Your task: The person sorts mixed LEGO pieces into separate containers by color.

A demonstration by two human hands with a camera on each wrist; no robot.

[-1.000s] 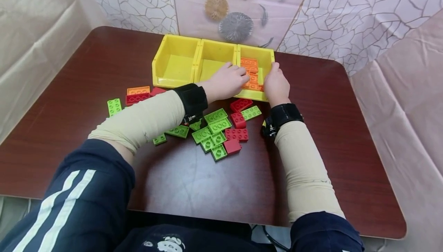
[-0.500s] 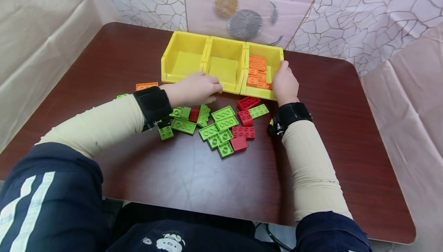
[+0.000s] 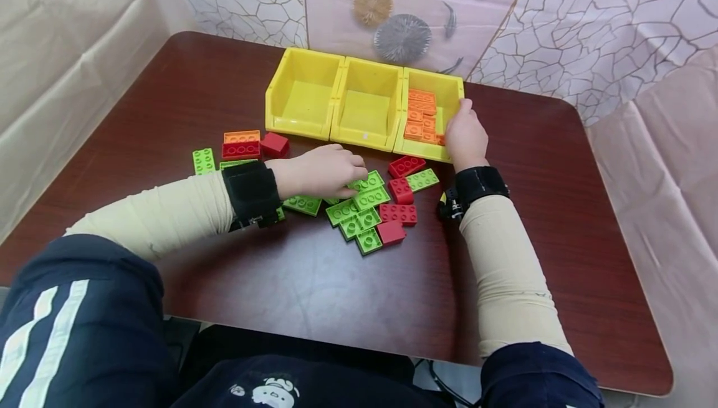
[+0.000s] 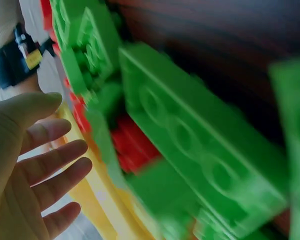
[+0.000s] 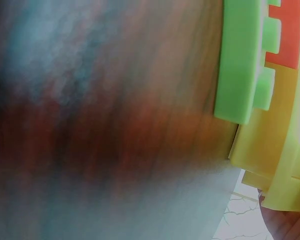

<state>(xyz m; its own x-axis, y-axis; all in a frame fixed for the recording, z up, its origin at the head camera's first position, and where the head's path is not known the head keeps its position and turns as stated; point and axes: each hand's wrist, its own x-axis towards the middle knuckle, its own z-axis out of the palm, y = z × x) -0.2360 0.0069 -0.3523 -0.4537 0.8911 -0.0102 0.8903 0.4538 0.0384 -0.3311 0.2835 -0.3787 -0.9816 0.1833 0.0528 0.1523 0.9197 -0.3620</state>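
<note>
My left hand (image 3: 320, 168) reaches over the middle of the table, its fingertips right at the green bricks (image 3: 369, 196). In the left wrist view its fingers (image 4: 60, 152) are apart, loosely bent and hold nothing; long green bricks (image 4: 190, 130) and a red brick (image 4: 132, 142) lie beside them. My right hand (image 3: 467, 137) grips the outer side wall of the rightmost yellow bin (image 3: 433, 76), where several orange bricks (image 3: 421, 115) lie. In the right wrist view the hand (image 5: 287, 225) shows only in the bottom corner, at the bin's edge, mostly hidden.
Two more yellow bins, the middle one (image 3: 367, 103) and the left one (image 3: 305, 93), stand joined to the right one. Red bricks (image 3: 398, 213) lie beside the green ones. Further left are an orange brick (image 3: 241, 136), more red bricks (image 3: 275, 145) and a green brick (image 3: 204, 161).
My left hand has left the right bin, moved leftward and then come down to the green bricks. The right hand stays on the bin's side. The head view has shifted slightly.
</note>
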